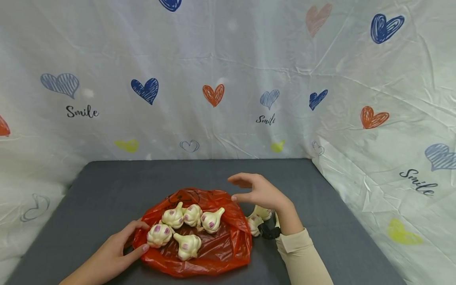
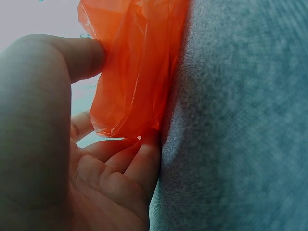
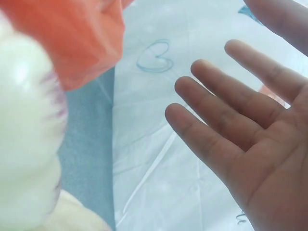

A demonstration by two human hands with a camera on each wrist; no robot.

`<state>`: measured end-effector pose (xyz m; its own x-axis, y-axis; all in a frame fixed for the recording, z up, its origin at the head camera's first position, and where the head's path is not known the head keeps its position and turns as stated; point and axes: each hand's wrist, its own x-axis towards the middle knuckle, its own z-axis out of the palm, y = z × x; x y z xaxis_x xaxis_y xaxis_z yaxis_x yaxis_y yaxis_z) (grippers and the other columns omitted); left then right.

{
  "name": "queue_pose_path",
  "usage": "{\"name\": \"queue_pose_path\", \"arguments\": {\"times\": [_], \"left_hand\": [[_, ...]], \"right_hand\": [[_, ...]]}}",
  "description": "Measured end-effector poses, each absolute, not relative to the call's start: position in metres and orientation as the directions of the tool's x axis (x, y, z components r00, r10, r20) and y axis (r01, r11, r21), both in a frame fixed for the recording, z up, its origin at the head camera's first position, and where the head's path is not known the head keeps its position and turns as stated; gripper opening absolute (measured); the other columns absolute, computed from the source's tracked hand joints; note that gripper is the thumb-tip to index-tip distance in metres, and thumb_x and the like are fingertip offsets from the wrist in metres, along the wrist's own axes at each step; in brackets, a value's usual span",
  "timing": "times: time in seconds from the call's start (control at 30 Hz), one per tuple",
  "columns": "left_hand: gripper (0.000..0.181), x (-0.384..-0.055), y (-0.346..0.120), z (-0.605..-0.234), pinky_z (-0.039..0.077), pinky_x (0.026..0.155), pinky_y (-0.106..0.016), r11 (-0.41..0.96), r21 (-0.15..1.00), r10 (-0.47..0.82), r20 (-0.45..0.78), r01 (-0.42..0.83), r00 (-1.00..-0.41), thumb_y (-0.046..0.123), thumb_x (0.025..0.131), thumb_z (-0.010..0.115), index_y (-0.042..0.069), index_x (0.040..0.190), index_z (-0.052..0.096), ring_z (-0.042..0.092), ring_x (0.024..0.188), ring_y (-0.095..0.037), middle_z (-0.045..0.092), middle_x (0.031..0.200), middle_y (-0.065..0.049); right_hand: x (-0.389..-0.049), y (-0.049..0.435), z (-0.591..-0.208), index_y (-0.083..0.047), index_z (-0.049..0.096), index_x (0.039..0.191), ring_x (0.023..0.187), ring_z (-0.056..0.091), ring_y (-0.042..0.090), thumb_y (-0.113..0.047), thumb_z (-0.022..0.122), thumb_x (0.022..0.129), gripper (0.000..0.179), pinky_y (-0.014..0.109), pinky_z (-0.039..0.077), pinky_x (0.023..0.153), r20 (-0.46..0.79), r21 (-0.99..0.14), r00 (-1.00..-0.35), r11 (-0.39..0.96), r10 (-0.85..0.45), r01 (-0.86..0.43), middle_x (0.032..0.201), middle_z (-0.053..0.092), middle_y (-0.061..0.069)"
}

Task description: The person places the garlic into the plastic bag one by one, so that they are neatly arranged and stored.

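Observation:
A red plastic bag (image 1: pixel 221 245) lies spread open on the dark table, with several garlic bulbs (image 1: pixel 188 246) inside it. At its left rim my left hand (image 1: pixel 119 247) holds the bag between thumb and fingers. The left wrist view has the thumb on one side of the red plastic (image 2: pixel 137 72) and the other fingers around its lower edge. My right hand (image 1: pixel 261 192) is raised above the bag's right rim, holding nothing; its fingers are extended in the right wrist view. More garlic bulbs (image 1: pixel 253 225) lie right of the bag, partly hidden by my right forearm.
A black item (image 1: pixel 268 231), its kind unclear, lies among the bulbs on the right. The grey table (image 1: pixel 117 186) extends behind and beside the bag. White sheeting (image 1: pixel 235 51) printed with hearts hangs at the back and sides.

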<state>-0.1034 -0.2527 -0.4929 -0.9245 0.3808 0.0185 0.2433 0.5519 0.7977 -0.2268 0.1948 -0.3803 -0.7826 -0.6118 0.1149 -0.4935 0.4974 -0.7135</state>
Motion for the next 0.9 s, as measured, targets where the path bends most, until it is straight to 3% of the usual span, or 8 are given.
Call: {"name": "queue_pose_path", "arguments": {"times": [0.37, 0.6, 0.9], "left_hand": [[0.042, -0.103, -0.252, -0.492, 0.06, 0.094, -0.04, 0.557, 0.794, 0.378, 0.016, 0.242, -0.926, 0.034, 0.109, 0.072, 0.012, 0.14, 0.054, 0.054, 0.141, -0.053, 0.06, 0.148, -0.019], [0.042, -0.102, -0.251, -0.491, 0.06, 0.095, -0.041, 0.555, 0.797, 0.374, 0.014, 0.236, -0.927, 0.034, 0.109, 0.072, 0.012, 0.14, 0.054, 0.052, 0.143, -0.054, 0.06, 0.149, -0.019], [0.043, -0.102, -0.25, -0.49, 0.06, 0.097, -0.043, 0.561, 0.799, 0.358, 0.005, 0.219, -0.934, 0.035, 0.108, 0.074, 0.013, 0.139, 0.055, 0.05, 0.145, -0.054, 0.059, 0.151, -0.021]], "right_hand": [[-0.234, 0.201, -0.388, -0.015, 0.065, 0.15, 0.14, 0.06, 0.031, -0.032, 0.087, 0.097, 0.059, 0.056, 0.046, 0.117, 0.079, -0.739, -0.791, 0.497, -0.606, -0.454, 0.15, 0.065, 0.012], [-0.242, 0.207, -0.397, -0.013, 0.064, 0.151, 0.144, 0.058, 0.03, -0.03, 0.087, 0.097, 0.061, 0.055, 0.045, 0.118, 0.034, -0.756, -0.798, 0.507, -0.602, -0.415, 0.151, 0.065, 0.007], [-0.25, 0.214, -0.409, -0.008, 0.062, 0.152, 0.146, 0.056, 0.033, -0.027, 0.086, 0.098, 0.063, 0.057, 0.044, 0.119, -0.016, -0.779, -0.8, 0.509, -0.6, -0.366, 0.154, 0.062, 0.014]]}}
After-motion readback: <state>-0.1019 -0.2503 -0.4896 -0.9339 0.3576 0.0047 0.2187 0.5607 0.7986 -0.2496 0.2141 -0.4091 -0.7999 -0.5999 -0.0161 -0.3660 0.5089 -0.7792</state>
